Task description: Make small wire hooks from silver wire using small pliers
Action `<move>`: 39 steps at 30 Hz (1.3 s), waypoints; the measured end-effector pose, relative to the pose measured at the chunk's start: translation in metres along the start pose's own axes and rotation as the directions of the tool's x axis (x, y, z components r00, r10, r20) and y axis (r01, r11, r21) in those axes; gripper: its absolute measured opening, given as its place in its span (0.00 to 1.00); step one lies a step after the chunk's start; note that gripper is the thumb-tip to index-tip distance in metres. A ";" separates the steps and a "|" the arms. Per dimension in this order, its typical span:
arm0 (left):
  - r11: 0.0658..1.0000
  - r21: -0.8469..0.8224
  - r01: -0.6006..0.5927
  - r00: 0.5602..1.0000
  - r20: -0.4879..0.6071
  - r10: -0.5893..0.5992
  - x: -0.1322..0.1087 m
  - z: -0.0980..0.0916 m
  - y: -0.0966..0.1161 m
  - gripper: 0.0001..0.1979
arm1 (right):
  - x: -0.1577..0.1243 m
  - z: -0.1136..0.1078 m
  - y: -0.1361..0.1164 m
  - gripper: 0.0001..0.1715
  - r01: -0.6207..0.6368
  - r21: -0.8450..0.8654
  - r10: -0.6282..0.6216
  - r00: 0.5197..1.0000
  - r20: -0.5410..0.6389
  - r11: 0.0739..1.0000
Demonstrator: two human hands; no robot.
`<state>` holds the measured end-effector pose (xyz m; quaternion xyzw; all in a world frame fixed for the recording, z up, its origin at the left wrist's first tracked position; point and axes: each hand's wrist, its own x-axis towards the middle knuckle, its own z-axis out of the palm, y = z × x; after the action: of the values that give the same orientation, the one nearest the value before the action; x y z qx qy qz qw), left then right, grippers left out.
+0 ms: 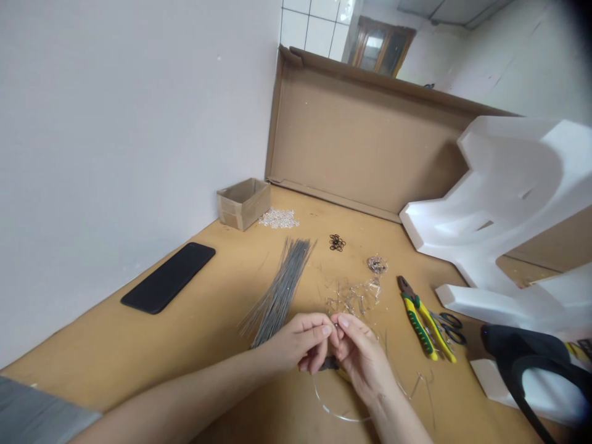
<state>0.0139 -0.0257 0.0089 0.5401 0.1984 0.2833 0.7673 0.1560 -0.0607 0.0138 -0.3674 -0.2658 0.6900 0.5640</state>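
My left hand (303,342) and my right hand (363,351) meet at the middle of the wooden table (185,333), fingertips pinched together on something tiny I cannot make out. A thin wire (342,414) curves in a loop below the hands. A dark tool part with a yellow tip (333,365) shows under my fingers. A bundle of thin grey wires (282,287) lies just left of my left hand. Loose bent wire pieces and clear beads (356,293) lie just beyond the hands.
Yellow-green pliers (419,317) and small scissors (451,327) lie to the right. A black phone (169,277) lies at left. A small cardboard box (243,202), clear beads (278,218), black rings (337,242), a large cardboard panel (361,135) and white foam (504,191) stand behind. A black object (522,351) sits at far right.
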 end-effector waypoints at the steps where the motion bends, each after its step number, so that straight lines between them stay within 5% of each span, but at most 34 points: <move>1: 1.000 -0.004 0.000 1.000 0.001 0.000 0.000 0.000 0.000 0.14 | 0.000 0.000 0.000 0.06 -0.004 0.011 0.004 1.000 -0.003 1.000; 11: 0.999 0.025 -0.020 0.991 -0.129 0.023 0.002 -0.015 0.007 0.13 | 0.011 -0.010 -0.001 0.10 0.066 -0.024 -0.068 0.994 -0.089 0.998; 17: 0.982 -0.129 -0.138 0.957 -0.272 0.099 0.003 -0.042 0.020 0.11 | 0.022 -0.032 -0.007 0.14 0.166 -0.428 -0.268 0.945 -0.188 0.888; 19: 0.975 -0.151 -0.161 0.955 -0.272 0.116 0.003 -0.045 0.021 0.10 | 0.024 -0.039 -0.009 0.14 0.195 -0.627 -0.387 0.904 -0.184 0.754; 22: 0.967 -0.171 -0.188 0.954 -0.264 0.139 0.003 -0.048 0.020 0.10 | 0.024 -0.045 -0.013 0.11 0.208 -0.881 -0.547 0.835 -0.066 0.424; 26: 0.957 -0.189 -0.219 0.948 -0.273 0.163 0.005 -0.051 0.019 0.09 | 0.022 -0.036 -0.012 0.09 0.252 -0.968 -0.324 0.915 0.242 -0.009; 29: 0.957 -0.191 -0.219 0.947 -0.278 0.161 0.006 -0.053 0.018 0.09 | 0.021 -0.018 -0.009 0.10 0.252 -0.932 -0.173 0.938 0.302 -0.259; 35: 0.951 -0.201 -0.234 0.945 -0.276 0.174 0.005 -0.051 0.020 0.09 | 0.030 0.016 -0.009 0.12 0.269 -0.782 0.014 0.949 0.316 -0.562; 39: 0.941 -0.222 -0.256 0.943 -0.269 0.193 0.003 -0.050 0.022 0.10 | 0.041 0.025 -0.003 0.10 0.229 -0.708 0.049 0.963 0.266 -0.668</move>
<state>-0.0193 0.0172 0.0130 0.4178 0.1898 0.4569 0.7620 0.1334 -0.0193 0.0225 -0.5752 -0.8165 -0.0004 -0.0501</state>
